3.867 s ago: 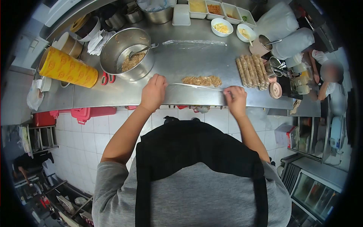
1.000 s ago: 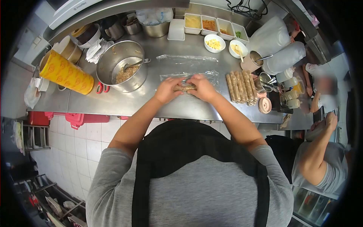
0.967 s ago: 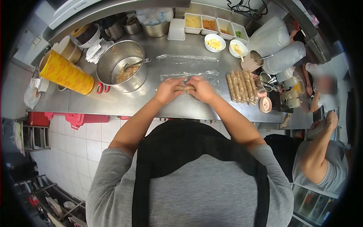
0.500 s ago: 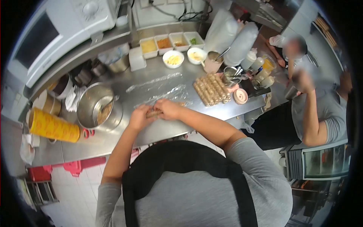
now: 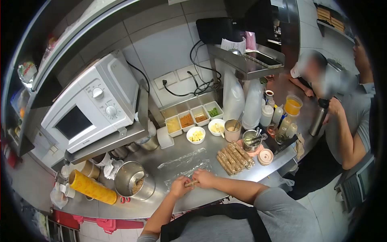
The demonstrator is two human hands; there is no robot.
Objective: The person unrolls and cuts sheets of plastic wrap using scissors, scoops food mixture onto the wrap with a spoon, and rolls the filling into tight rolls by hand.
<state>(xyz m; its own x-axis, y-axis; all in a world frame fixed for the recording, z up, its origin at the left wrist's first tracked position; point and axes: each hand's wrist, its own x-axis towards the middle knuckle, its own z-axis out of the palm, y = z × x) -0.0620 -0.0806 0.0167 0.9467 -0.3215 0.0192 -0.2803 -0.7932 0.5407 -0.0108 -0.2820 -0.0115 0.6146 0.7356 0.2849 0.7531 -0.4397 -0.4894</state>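
Near the front edge of the steel counter, my left hand (image 5: 181,187) and my right hand (image 5: 204,178) close on the two ends of a short brown film-wrapped roll (image 5: 191,184). Its middle shows between my fingers; the ends are hidden. Just beyond my hands, crinkled clear plastic film (image 5: 182,160) lies flat on the steel. To the right, several similar wrapped rolls (image 5: 229,159) are stacked side by side. At left stands a steel pot (image 5: 147,186) with brown crumbly filling (image 5: 137,186) and a utensil in it.
A yellow cylinder (image 5: 92,186) and red scissors handles (image 5: 125,199) lie left of the pot. Behind are two white bowls (image 5: 196,135), ingredient trays (image 5: 173,125) and a microwave (image 5: 90,105) on a shelf. Bottles (image 5: 266,116) stand right; a co-worker's hand holds a metal flask (image 5: 319,117).
My view has tilted upward, bringing more of the wall, microwave and shelf into sight. Both hands stay on the roll at the counter's front. The co-worker's raised arm has come down.
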